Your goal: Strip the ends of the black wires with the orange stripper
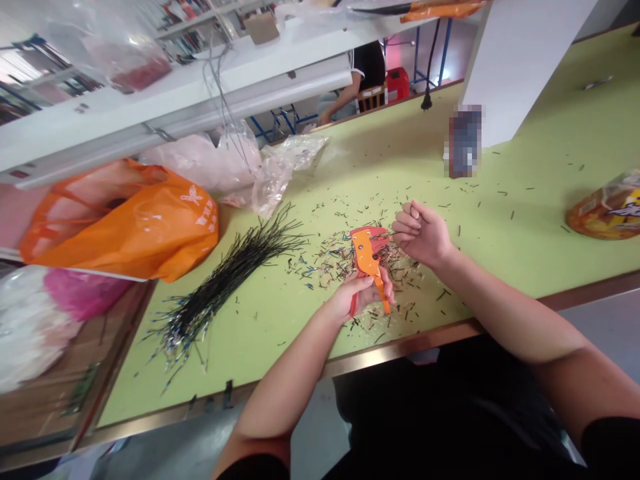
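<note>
One smooth, angular orange tool (365, 252) in the left hand (350, 289)

A big orange bag (167, 230) sits at the left of the green table (530, 243) near crinkly clear plastic (280, 170), and a yellow-brown pack (607, 210) sits on the right.

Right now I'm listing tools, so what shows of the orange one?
The tool has a flat orange body dotted with small bright spots, red parts at its head, and two handles, one orange, one red. It may be painted metal; the material is unsure. The left hand grips the handles, head pointing away from the body, above clippings on the table. The right hand is beside the head.
</note>
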Demonstrator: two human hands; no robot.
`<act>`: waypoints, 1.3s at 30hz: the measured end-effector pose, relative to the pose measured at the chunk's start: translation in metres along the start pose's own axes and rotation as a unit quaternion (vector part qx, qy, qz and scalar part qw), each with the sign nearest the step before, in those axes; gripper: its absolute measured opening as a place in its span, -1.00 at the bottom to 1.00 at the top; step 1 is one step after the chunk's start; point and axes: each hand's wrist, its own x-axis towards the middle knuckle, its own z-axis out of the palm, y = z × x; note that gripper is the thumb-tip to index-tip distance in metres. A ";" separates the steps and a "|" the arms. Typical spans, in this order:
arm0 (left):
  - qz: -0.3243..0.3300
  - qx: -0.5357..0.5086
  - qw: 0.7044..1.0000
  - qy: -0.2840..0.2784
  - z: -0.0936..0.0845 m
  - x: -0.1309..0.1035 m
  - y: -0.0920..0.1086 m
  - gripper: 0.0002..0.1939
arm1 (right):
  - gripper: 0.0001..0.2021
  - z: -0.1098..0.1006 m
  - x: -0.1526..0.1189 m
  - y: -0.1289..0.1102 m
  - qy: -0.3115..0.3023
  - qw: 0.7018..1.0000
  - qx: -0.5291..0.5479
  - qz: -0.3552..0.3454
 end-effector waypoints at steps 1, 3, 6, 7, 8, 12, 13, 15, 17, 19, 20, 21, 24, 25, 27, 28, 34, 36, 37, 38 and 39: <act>0.005 0.000 1.000 0.003 0.000 0.000 0.000 -0.53 | -0.54 0.000 0.000 0.000 0.000 1.000 0.002 -0.002; 0.016 -0.002 1.000 0.006 0.000 0.000 0.000 -0.59 | -0.54 0.002 -0.002 0.001 0.002 1.000 0.005 -0.005; 0.032 -0.005 0.999 0.001 -0.002 0.000 -0.002 -0.63 | -0.53 0.004 -0.003 0.001 -0.006 1.000 0.015 -0.002; 0.035 -0.005 0.999 -0.001 -0.003 0.000 -0.002 -0.63 | -0.52 0.005 -0.003 0.001 -0.009 1.000 0.019 -0.002; 0.036 -0.004 0.999 -0.003 -0.004 0.000 -0.003 -0.63 | -0.52 0.005 -0.004 0.001 -0.013 1.000 0.021 -0.003; 0.040 -0.002 0.999 -0.001 -0.002 0.000 -0.004 -0.62 | -0.50 0.004 -0.004 0.000 -0.022 1.000 0.011 -0.019; 0.043 -0.005 0.999 0.005 -0.001 0.000 -0.005 -0.62 | -0.50 0.003 -0.004 0.000 -0.022 0.999 0.012 -0.023; 0.047 -0.016 0.999 0.017 0.000 0.001 -0.005 -0.61 | -0.51 0.002 -0.003 0.000 -0.018 0.999 0.027 -0.031; 0.049 -0.032 0.998 0.025 0.002 0.002 -0.005 -0.60 | -0.52 0.002 -0.002 -0.001 -0.003 0.998 0.050 -0.039; 0.052 -0.049 0.997 0.029 0.002 0.003 -0.004 -0.59 | -0.53 0.002 0.000 -0.002 0.015 0.996 0.068 -0.047; 0.053 -0.057 0.997 0.029 0.003 0.003 -0.003 -0.58 | -0.53 0.003 0.000 -0.003 0.021 0.996 0.070 -0.052; 0.055 -0.063 0.996 0.029 0.003 0.002 -0.002 -0.58 | -0.53 0.004 0.000 -0.004 0.024 0.996 0.068 -0.056; 0.057 -0.078 0.995 0.016 0.005 0.000 0.001 -0.57 | -0.53 0.007 -0.001 -0.009 0.027 0.996 0.058 -0.067; 0.057 -0.083 0.995 0.009 0.005 -0.001 0.002 -0.58 | -0.53 0.007 -0.002 -0.010 0.027 0.996 0.058 -0.069; 0.057 -0.095 0.994 -0.003 0.008 -0.003 0.002 -0.60 | -0.53 0.008 -0.004 -0.012 0.020 0.995 0.060 -0.075; 0.056 -0.100 0.993 -0.008 0.009 -0.004 0.002 -0.61 | -0.53 0.007 -0.005 -0.013 0.013 0.995 0.058 -0.079; 0.064 -0.100 0.993 -0.017 0.014 -0.006 0.000 -0.65 | -0.49 0.010 -0.012 -0.015 -0.001 0.995 0.033 -0.097; 0.068 -0.094 0.993 -0.016 0.016 -0.007 -0.001 -0.64 | -0.49 0.013 -0.015 -0.017 0.005 0.994 0.046 -0.099; 0.070 -0.094 0.993 -0.015 0.017 -0.008 -0.001 -0.63 | -0.49 0.015 -0.016 -0.018 0.009 0.994 0.053 -0.100; 0.069 -0.096 0.993 -0.015 0.019 -0.008 -0.001 -0.63 | -0.48 0.016 -0.017 -0.019 0.012 0.993 0.057 -0.102; 0.067 -0.099 0.993 -0.015 0.021 -0.009 0.000 -0.63 | -0.48 0.017 -0.018 -0.021 0.016 0.993 0.058 -0.104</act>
